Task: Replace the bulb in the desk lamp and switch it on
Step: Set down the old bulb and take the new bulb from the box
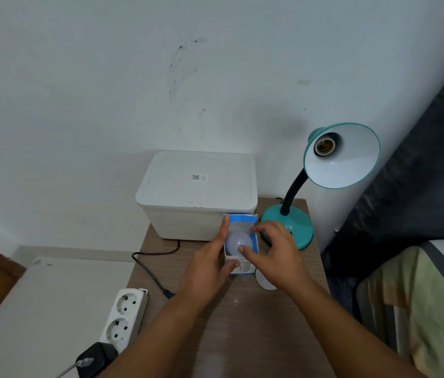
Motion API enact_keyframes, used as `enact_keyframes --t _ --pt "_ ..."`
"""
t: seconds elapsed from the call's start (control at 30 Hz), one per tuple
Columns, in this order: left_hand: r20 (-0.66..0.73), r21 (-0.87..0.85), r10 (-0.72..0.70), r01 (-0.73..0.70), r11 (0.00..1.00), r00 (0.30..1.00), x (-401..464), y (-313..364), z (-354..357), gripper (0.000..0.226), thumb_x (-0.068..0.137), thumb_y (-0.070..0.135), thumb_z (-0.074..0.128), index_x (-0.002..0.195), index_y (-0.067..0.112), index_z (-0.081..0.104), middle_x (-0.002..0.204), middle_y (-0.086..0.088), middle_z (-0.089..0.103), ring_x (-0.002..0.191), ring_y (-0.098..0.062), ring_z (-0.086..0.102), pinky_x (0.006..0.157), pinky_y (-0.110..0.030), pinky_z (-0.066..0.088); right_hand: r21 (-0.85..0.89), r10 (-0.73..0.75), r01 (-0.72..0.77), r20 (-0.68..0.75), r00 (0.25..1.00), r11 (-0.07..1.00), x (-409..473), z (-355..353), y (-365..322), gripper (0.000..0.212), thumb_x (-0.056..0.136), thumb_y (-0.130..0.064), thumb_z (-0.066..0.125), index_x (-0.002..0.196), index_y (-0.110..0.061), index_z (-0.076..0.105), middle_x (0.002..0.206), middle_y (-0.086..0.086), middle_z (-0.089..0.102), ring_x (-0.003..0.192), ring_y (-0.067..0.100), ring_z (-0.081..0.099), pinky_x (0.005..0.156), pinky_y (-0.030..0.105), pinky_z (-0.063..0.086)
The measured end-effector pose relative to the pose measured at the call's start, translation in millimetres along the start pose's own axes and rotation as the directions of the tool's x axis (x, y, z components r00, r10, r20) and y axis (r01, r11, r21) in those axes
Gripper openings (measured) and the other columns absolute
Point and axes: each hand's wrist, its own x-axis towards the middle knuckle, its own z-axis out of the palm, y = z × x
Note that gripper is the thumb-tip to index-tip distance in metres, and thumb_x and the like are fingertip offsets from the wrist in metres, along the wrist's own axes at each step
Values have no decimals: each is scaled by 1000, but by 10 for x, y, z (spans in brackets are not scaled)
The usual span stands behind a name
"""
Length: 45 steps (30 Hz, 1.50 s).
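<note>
A teal desk lamp (289, 227) stands at the table's back right, its shade tilted toward me with an empty socket (324, 146). A blue and white bulb box (242, 221) stands upright in front of the white bin, its top open and a white bulb (236, 241) showing inside. My left hand (210, 264) holds the box by its left side. My right hand (275, 252) reaches over the box with thumb and fingers touching the bulb. Another white bulb (264, 282) lies on the table beneath my right wrist, mostly hidden.
A lidded white plastic bin (196, 192) sits at the back of the wooden table (242, 336). The lamp's black cord and plug (155, 276) lie unplugged on the left side. A white power strip (124, 315) with a black adapter lies left of the table. A bed is at right.
</note>
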Motion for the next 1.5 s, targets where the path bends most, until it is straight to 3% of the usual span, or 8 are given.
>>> enact_keyframes --t 0.1,0.27,0.57,0.8,1.0,1.2,1.37,1.5 --pt "6 -7 -1 1 1000 1000 29 -2 -22 110 91 27 72 144 65 -16 122 -3 66 92 -8 68 88 -38 59 -83 39 -31 88 995 996 76 47 7 62 71 -61 70 124 -31 57 129 -9 51 117 12 47 95 34 47" --pt "20 -72 -23 24 997 1000 52 -14 -43 109 89 28 75 148 61 -9 140 -2 58 112 -12 65 96 -43 56 -175 115 -88 156 981 981 186 101 -25 78 58 -78 56 120 -30 63 128 -7 58 116 17 51 92 41 50" --pt "17 -55 -60 61 997 998 104 14 -54 115 85 24 79 147 63 -11 148 0 53 122 -13 61 101 -43 54 -245 240 -193 180 954 950 287 58 -218 60 59 -68 70 98 -22 72 97 -2 69 91 15 58 73 41 57" --pt "14 -29 -61 61 998 998 104 20 -65 117 85 23 78 143 68 -14 144 0 56 119 -12 61 98 -42 55 -62 170 -168 29 985 984 137 -61 -285 56 70 -56 75 115 -23 68 114 -10 59 108 14 54 75 30 46" --pt "14 28 -85 85 996 996 97 63 -48 118 86 26 78 144 64 -18 145 1 55 112 -10 65 95 -41 57 122 210 -201 -62 976 972 -15 -231 -329 44 74 -47 78 111 -30 63 97 -14 57 83 1 53 60 13 37" --pt "-5 31 -70 70 997 998 100 70 -54 122 83 25 81 137 72 -18 144 3 56 113 -8 63 94 -42 58 323 276 -224 -126 953 920 -165 -341 -297 42 72 -43 81 109 -30 65 94 -15 67 80 4 64 67 20 55" --pt "-34 -12 -51 51 999 998 83 89 -75 118 80 20 84 137 75 -4 141 7 57 108 1 60 90 -30 59 460 284 -169 -193 939 872 -298 -454 -231 39 72 -37 82 107 -28 66 96 -11 70 85 8 67 68 20 56" --pt "-29 -5 -77 77 997 997 93 135 -89 108 79 20 85 147 57 10 144 7 55 112 -6 64 87 -29 60 524 296 -140 -225 928 840 -392 -541 -177 37 73 -33 82 106 -24 68 96 -8 72 84 5 68 68 19 55"
